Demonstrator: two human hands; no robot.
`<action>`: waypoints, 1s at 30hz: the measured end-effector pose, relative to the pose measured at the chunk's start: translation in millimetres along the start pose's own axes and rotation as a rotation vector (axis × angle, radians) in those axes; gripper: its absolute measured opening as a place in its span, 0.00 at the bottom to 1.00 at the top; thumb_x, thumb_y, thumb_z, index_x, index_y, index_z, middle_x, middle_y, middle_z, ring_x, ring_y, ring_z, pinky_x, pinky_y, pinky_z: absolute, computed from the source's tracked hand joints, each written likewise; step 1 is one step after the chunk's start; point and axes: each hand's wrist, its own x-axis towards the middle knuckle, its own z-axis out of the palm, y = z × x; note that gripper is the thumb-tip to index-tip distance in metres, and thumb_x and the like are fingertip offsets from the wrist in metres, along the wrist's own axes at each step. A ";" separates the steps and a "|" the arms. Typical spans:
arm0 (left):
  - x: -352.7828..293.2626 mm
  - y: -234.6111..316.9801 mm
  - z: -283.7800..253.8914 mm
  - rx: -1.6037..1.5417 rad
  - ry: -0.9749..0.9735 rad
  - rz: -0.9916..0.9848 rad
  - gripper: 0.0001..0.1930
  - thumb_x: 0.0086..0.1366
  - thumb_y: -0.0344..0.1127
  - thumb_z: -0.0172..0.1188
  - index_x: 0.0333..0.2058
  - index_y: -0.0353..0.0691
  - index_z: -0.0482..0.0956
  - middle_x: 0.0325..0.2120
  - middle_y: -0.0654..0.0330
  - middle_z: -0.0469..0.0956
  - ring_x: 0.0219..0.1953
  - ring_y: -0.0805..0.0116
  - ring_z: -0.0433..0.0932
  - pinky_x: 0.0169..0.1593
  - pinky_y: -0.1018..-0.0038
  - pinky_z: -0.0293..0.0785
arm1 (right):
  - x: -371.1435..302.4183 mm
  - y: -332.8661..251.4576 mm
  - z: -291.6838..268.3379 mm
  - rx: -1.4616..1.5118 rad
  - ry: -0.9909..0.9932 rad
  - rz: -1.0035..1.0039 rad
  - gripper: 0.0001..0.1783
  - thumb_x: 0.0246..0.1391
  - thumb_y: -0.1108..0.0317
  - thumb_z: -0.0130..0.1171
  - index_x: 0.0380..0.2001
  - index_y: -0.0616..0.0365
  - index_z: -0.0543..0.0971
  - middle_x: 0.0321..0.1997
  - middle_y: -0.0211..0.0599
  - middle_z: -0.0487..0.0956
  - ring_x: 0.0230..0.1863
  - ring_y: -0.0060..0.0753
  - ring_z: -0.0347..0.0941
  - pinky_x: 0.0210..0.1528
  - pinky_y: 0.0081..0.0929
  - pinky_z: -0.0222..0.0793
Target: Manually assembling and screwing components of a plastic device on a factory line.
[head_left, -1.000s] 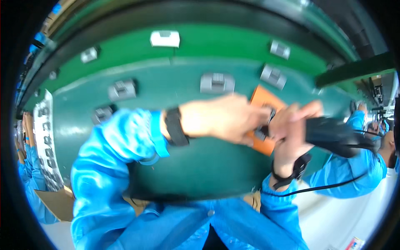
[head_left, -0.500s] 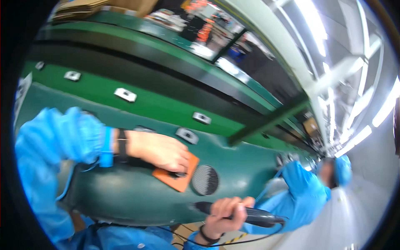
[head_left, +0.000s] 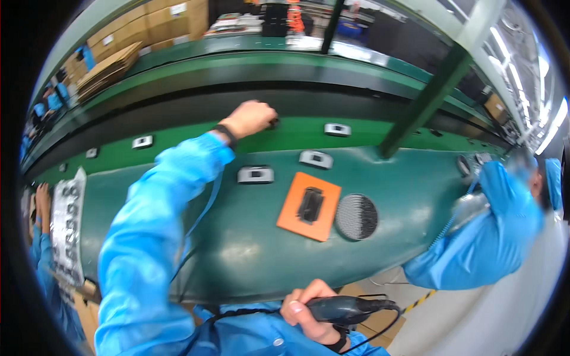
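My left hand [head_left: 249,118] reaches over the far side of the bench. Its fingers are closed, and a small dark thing [head_left: 274,123] shows at the tips, too hidden to name. Low at the front, my right hand [head_left: 309,314] grips a black corded electric screwdriver [head_left: 341,310]. Between the hands lies an orange fixture block [head_left: 292,209] with a dark recess in its middle. Touching or close to its right side is a round dish [head_left: 356,217] of tiny grey pieces, perhaps screws. Behind the block sit two light-grey housings [head_left: 255,174], [head_left: 316,159] with dark centres.
Along a bright green strip [head_left: 196,137] stand more housings [head_left: 337,129], spaced apart. A green post [head_left: 424,101] rises at the right. One co-worker in blue [head_left: 475,237] sits right; another person's hand [head_left: 43,199] shows far left, beside a clear-wrapped tray [head_left: 68,228].
My left hand has left the orange block and moved away to the far green strip, baring the recess. The right hand still holds the screwdriver, now lower. The view has turned.
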 end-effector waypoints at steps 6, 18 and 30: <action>-6.9 -41.8 -29.1 -0.081 0.100 0.054 0.18 0.55 0.30 0.67 0.46 0.35 0.84 0.43 0.47 0.84 0.49 0.45 0.82 0.56 0.56 0.78 | -1.9 13.7 5.8 -0.134 0.099 -0.228 0.12 0.65 0.75 0.56 0.38 0.55 0.61 0.18 0.35 0.66 0.15 0.26 0.61 0.19 0.31 0.64; -82.1 -108.6 -19.0 -0.478 -0.258 -0.184 0.31 0.55 0.45 0.76 0.54 0.34 0.81 0.46 0.49 0.85 0.48 0.56 0.83 0.54 0.63 0.78 | 25.6 3.3 19.2 -0.245 0.035 -0.232 0.13 0.64 0.73 0.55 0.36 0.55 0.59 0.16 0.32 0.64 0.13 0.24 0.58 0.16 0.27 0.64; -99.4 -57.3 -38.8 -0.396 -0.132 0.049 0.18 0.51 0.34 0.76 0.38 0.34 0.81 0.30 0.46 0.82 0.36 0.42 0.80 0.41 0.53 0.75 | 44.1 -7.8 22.2 -0.319 0.266 -0.295 0.11 0.65 0.75 0.54 0.36 0.57 0.61 0.18 0.34 0.65 0.15 0.26 0.59 0.19 0.29 0.62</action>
